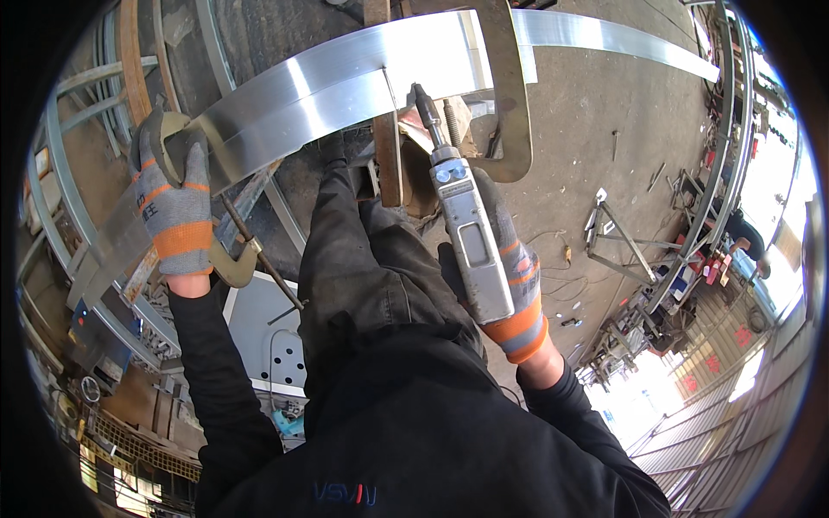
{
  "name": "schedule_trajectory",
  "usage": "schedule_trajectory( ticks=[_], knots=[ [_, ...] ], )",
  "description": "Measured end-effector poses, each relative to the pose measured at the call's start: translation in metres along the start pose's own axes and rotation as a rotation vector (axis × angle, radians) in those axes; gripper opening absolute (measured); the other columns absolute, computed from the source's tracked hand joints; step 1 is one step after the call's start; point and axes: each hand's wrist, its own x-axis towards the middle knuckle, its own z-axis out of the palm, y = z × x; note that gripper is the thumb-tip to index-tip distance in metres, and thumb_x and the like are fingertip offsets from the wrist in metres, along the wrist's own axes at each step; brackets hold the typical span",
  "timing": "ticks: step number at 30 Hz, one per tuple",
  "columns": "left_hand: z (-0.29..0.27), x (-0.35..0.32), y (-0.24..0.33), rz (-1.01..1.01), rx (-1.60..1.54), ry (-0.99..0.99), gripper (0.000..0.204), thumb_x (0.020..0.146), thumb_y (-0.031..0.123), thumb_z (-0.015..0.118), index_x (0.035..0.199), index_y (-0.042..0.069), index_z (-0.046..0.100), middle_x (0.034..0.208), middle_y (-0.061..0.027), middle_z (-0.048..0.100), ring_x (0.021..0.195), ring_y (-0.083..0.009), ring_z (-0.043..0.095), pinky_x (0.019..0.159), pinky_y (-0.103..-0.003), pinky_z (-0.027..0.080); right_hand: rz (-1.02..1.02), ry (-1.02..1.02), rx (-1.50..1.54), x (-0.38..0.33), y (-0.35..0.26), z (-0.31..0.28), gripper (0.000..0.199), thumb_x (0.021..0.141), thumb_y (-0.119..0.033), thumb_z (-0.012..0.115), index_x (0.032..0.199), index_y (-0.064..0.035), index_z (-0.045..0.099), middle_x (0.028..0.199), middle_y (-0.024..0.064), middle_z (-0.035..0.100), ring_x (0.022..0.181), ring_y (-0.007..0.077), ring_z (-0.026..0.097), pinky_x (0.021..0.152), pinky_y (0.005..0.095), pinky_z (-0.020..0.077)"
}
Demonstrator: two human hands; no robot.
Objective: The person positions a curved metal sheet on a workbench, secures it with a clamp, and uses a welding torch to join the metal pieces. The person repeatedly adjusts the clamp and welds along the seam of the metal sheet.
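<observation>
My right hand point(518, 259), in a grey and orange glove, is wrapped round a grey handheld welding gun point(473, 246). The gun's dark nozzle points up and away, close to the near edge of a long, shiny metal strip point(319, 95). At the strip's left part, my left hand point(173, 216) grips a C-clamp point(233, 269), its gloved fingers on both sides of the clamp's upper jaw. The clamp's long screw hangs below the strip. A larger C-clamp point(515, 104) reaches over the strip further right. A thin rod point(389, 89) stands out near the gun's nozzle.
Rusty and grey steel bars point(134, 60) lie beneath and left of the strip. A white panel with dark holes point(268, 332) is by my left leg. On the concrete floor point(596, 129) to the right are a small metal frame point(622, 237) and a cable point(553, 276).
</observation>
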Motion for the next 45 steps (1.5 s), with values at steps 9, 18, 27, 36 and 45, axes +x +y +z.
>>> schedule_trajectory(
  ticks=[9,18,27,36,45],
  knots=[
    [-0.001,-0.001,0.004,0.003,-0.013,-0.006,0.054,0.105,0.013,0.079,0.157,0.007,0.064,0.147,-0.0167,0.071,0.134,-0.0347,0.068,0.115,-0.046,0.053,0.048,-0.089,-0.004,0.001,-0.010,-0.003,0.047,0.095,-0.008,0.083,0.138,-0.0022,0.067,0.108,0.0153,0.080,0.089,0.0378,0.079,0.079,0.0434,0.0621],
    [-0.002,0.001,0.006,-0.013,-0.042,-0.028,0.051,0.106,0.015,0.079,0.154,0.008,0.065,0.148,-0.0156,0.071,0.137,-0.0346,0.067,0.116,-0.047,0.052,0.048,-0.059,0.028,0.002,-0.008,-0.007,0.070,0.094,-0.005,0.084,0.157,0.0026,0.055,0.118,0.0159,0.081,0.098,0.0357,0.081,0.086,0.0404,0.0630],
    [0.000,0.000,0.004,0.032,0.067,0.010,0.052,0.105,0.014,0.079,0.154,0.007,0.065,0.149,-0.0159,0.070,0.137,-0.0345,0.067,0.117,-0.046,0.051,0.109,-0.081,0.206,0.013,0.011,-0.014,0.042,0.097,-0.007,0.084,0.137,-0.0038,0.072,0.115,0.0042,0.082,0.086,0.0074,0.071,0.072,0.0259,0.0565],
    [-0.001,0.000,0.008,-0.025,-0.035,-0.012,0.055,0.104,0.011,0.079,0.156,0.007,0.064,0.149,-0.0161,0.069,0.138,-0.0335,0.065,0.118,-0.046,0.051,0.174,-0.105,0.256,0.014,0.009,-0.020,0.044,0.097,-0.007,0.085,0.138,-0.0031,0.071,0.117,0.0065,0.082,0.090,0.0073,0.072,0.076,0.0256,0.0580],
    [-0.002,-0.001,0.004,0.037,-0.002,-0.002,0.051,0.105,0.014,0.079,0.153,0.008,0.066,0.147,-0.0163,0.072,0.135,-0.0352,0.068,0.116,-0.046,0.052,-0.004,-0.094,0.008,0.016,0.007,-0.023,0.045,0.092,-0.006,0.086,0.136,-0.0046,0.075,0.116,0.0049,0.082,0.094,0.0145,0.076,0.082,0.0300,0.0588]
  ],
)
